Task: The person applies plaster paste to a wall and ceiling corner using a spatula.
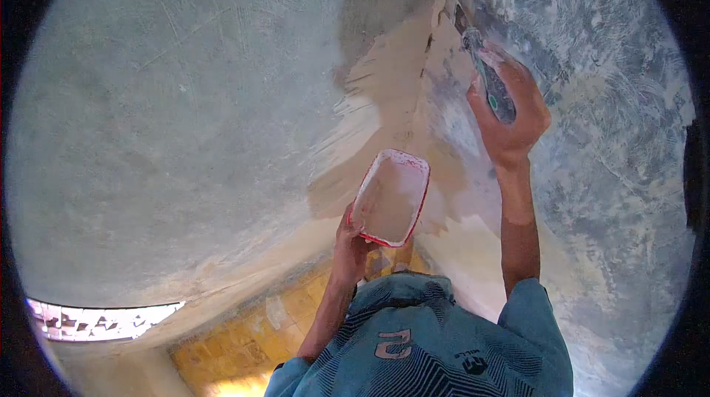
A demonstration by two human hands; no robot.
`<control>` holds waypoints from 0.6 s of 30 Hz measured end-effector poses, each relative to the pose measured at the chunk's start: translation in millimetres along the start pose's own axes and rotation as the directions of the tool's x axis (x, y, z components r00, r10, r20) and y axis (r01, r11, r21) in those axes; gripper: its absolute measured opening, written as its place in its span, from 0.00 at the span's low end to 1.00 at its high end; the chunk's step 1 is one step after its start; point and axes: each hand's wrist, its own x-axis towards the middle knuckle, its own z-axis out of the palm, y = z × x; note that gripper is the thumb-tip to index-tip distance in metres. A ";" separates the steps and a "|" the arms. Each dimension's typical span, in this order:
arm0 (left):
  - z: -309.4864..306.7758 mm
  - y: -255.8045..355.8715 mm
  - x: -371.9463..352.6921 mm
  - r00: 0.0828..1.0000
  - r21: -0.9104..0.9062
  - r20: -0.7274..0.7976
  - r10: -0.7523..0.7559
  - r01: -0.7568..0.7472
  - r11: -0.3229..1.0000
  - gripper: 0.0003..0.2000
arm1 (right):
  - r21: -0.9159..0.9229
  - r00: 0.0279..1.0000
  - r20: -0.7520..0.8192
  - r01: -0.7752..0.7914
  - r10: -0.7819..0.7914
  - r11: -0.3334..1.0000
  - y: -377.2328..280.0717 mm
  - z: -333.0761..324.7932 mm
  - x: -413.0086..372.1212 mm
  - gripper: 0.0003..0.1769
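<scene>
My left hand (350,250) grips the lower left side of a red-rimmed rectangular tray (413,162). Pale beige putty (390,199) lies inside it, and dried white smears coat its edges. Raised higher, my right hand (512,105) is wrapped around the dark-and-green handle of a putty knife (503,99). The knife's blade points up and left at the corner where two walls meet, close to or touching the surface. Beige putty (396,75) is spread along this corner, with ragged streaks on its left side. White residue shows on my right fingers.
A grey wall (185,101) fills the left, and a mottled grey-white wall (614,138) stands on the right. Yellow floor tiles (229,349) show below. A bright opening (103,321) is at the lower left. My shadow falls across the corner.
</scene>
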 end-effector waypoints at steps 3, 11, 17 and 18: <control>0.9 0.7 0.2 1.000 -0.017 0.009 -0.002 0.002 1.000 0.37 | 0.001 1.000 0.018 -0.020 0.020 1.000 0.8 0.4 -0.3 0.24; 9.9 6.2 -1.3 1.000 0.005 -0.014 -0.022 0.022 1.000 0.37 | -0.006 0.997 0.022 -0.076 0.076 0.997 -3.8 0.2 -3.6 0.22; 4.2 -1.7 -0.7 1.000 -0.002 0.013 -0.002 0.002 1.000 0.36 | 0.007 0.999 0.016 -0.049 0.049 0.999 0.9 1.4 -5.0 0.20; 4.1 -1.5 -0.4 1.000 -0.009 0.015 -0.008 0.008 1.000 0.36 | 0.001 0.999 0.013 -0.042 0.042 0.999 0.6 0.8 -5.0 0.20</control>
